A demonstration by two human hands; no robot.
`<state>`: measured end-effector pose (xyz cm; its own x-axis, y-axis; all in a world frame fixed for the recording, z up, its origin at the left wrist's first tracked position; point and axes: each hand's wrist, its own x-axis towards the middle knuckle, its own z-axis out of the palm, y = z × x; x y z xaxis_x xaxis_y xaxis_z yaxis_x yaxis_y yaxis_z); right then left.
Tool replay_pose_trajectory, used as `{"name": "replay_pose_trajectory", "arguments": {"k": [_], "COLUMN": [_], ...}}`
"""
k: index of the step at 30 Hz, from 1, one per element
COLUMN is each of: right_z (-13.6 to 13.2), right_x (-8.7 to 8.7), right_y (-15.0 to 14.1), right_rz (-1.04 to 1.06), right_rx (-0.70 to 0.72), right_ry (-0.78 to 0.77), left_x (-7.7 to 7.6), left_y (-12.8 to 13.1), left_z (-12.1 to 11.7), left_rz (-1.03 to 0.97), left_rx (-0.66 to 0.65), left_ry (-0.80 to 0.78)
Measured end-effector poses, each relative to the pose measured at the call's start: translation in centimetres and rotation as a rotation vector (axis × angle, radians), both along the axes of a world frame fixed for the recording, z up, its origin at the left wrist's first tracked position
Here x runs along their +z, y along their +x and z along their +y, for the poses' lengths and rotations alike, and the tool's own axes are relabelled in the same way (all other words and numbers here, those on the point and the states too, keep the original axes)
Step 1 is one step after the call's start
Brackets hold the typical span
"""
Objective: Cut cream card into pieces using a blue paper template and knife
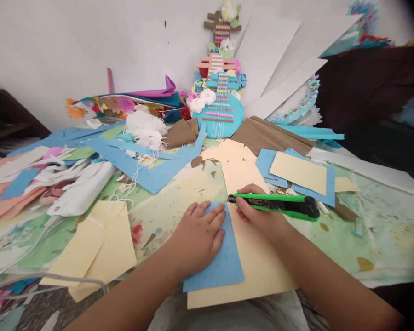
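My left hand lies flat with fingers spread on a blue sheet of paper, pressing it down. Under the blue sheet is a larger cream sheet that reaches to the table's front edge. In my right hand is a green and black box cutter, its tip by the blue sheet's upper right corner. Whether the blade touches the paper is too small to tell. Another cream piece lies just beyond the cutter.
Paper guitars decorated with flowers lean on the wall. A white glue gun-like device or power strip with a cord lies left. Cream pieces, blue scraps, white string and brown paper surround my hands.
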<state>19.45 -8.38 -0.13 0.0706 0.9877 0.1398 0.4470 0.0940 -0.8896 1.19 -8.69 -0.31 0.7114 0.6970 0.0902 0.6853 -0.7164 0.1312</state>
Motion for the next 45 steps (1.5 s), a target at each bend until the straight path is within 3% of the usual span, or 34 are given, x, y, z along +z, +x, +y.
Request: {"name": "replay_pose_trajectory", "arguments": {"k": [30, 35, 45], "right_z": [-0.24, -0.24, -0.12], "right_x": [-0.13, 0.15, -0.38], "right_y": [-0.18, -0.32, -0.81], "right_rz": [-0.114, -0.192, -0.454], "right_rx": [-0.026, -0.053, -0.086], "right_ry": [0.065, 0.073, 0.266], "left_x": [-0.08, -0.03, 0.07], "left_y": [0.0, 0.09, 0.1], "left_z": [0.01, 0.0, -0.01], "left_rz": [0.015, 0.017, 0.002], "left_rx": [-0.006, -0.001, 0.006], "left_ry": [0.036, 0.027, 0.021]}}
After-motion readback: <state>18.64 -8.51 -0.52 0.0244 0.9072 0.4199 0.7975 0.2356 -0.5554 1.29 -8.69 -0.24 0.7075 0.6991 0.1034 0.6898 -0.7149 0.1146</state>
